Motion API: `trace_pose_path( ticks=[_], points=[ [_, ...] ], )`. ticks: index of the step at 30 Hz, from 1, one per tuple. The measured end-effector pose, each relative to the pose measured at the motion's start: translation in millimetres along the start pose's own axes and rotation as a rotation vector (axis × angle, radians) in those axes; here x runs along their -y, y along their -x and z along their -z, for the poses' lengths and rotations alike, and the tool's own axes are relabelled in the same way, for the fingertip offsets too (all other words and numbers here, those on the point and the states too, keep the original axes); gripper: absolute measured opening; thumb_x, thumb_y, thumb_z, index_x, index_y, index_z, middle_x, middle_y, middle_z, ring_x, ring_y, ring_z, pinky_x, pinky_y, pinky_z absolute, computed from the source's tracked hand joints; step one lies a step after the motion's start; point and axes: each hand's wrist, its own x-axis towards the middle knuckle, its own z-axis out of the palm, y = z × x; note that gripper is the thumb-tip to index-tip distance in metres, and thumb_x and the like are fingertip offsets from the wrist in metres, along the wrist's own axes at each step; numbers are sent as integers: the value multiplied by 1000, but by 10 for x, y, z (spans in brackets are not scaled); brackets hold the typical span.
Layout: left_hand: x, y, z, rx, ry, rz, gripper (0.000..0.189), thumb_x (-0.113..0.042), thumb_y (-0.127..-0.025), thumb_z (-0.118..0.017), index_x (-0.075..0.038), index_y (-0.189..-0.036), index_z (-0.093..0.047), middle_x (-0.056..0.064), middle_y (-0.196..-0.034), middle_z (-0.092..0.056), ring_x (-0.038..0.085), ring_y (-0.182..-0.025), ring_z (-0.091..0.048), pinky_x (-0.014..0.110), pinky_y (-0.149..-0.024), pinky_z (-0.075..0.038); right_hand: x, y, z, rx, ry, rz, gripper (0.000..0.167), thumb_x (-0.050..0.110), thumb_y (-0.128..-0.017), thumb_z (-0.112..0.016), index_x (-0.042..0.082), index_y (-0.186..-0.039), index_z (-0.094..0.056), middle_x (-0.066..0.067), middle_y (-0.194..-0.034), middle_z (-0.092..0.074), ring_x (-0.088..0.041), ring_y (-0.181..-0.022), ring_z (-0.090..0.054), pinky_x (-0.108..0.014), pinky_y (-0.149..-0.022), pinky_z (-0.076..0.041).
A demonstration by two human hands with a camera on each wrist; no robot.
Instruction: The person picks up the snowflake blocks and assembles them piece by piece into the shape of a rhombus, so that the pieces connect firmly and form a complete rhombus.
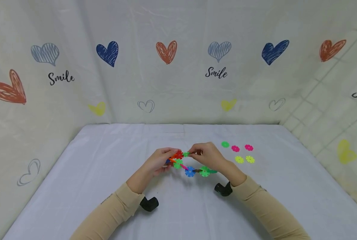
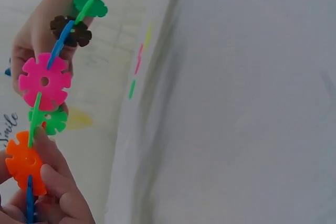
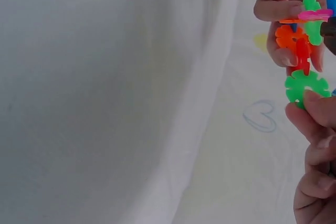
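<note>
Raised over the table is a chain of notched plastic snowflake discs slotted into one another, with a blue disc (image 1: 189, 171), a pink disc (image 2: 44, 81) and a brown disc (image 2: 79, 34) among them. My left hand (image 1: 158, 161) grips one part of the chain, its thumb and fingers round an orange disc (image 2: 23, 161). Between thumb and forefinger, my right hand (image 1: 209, 155) pinches a green disc (image 3: 302, 80). That green disc meets the edge of a red disc (image 3: 303, 56) by the left hand; I cannot tell how deeply they interlock. The rest of the chain sags in a loop below.
Right of the hands lie several loose discs: a green one (image 1: 225, 144), two pink ones (image 1: 235, 148) and two yellow ones (image 1: 239, 159). A black device (image 1: 149, 204) sits at the left wrist, another black device (image 1: 223, 189) at the right. A white cloth (image 1: 76, 186) covers the table.
</note>
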Motion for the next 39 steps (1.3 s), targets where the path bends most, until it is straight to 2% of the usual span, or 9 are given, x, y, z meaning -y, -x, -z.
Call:
trace_pose_path(
  ticks=[7, 12, 21, 24, 30, 36, 39],
  points=[
    [-31, 37, -51, 3, 1, 7, 34, -29, -105, -61, -5, -128, -70, 3, -93, -65, 13, -65, -50, 19, -57, -44, 40, 18, -5, -36, -12, 40, 7, -1, -87, -79, 5, -90, -78, -5, -81, -74, -9, -63, -48, -22, -55, -42],
    [-27, 35, -70, 15, 20, 19, 34, -29, -105, -60, -5, -127, -69, 2, -93, -65, 12, -65, -50, 19, -58, -44, 52, 24, 6, -51, 20, 60, 7, 0, -86, -81, 6, -88, -78, 0, -81, -74, -7, -64, -49, -23, -56, -43],
    [46, -15, -48, 37, 13, 55, 37, -35, -104, -61, -8, -129, -68, 3, -96, -66, 16, -70, -54, 22, -61, -46, 23, 34, 39, 12, 64, 26, 5, 5, -88, -80, 7, -92, -78, 3, -86, -74, -7, -67, -53, -23, -59, -48],
    [69, -36, -27, 45, 25, 64, 38, -35, -104, -62, -9, -132, -68, 3, -97, -67, 16, -72, -56, 22, -61, -46, 9, 44, 55, 41, 38, -7, 7, 7, -90, -80, 7, -96, -79, 2, -89, -75, -9, -70, -57, -24, -63, -51],
    [118, -54, 39, 33, 53, 78, 41, -36, -103, -63, -9, -134, -66, 5, -102, -68, 17, -74, -59, 22, -62, -48, -53, 106, 110, 91, -47, -143, 17, 13, -94, -77, 7, -110, -77, 2, -98, -75, -13, -79, -61, -27, -68, -53],
    [135, -64, 71, 8, 71, 88, 40, -34, -102, -65, -10, -134, -66, 7, -110, -67, 18, -78, -61, 23, -64, -49, -163, 119, 270, 54, -120, -249, 24, 16, -96, -75, 2, -116, -75, -3, -102, -75, -26, -84, -64, -30, -71, -54],
    [131, -68, 80, 7, 70, 87, 40, -34, -102, -65, -11, -134, -65, 8, -111, -66, 18, -78, -62, 23, -65, -49, -271, 132, 408, 38, -121, -328, 27, 17, -97, -74, 1, -119, -73, -7, -105, -74, -31, -89, -65, -33, -75, -54]
  ],
)
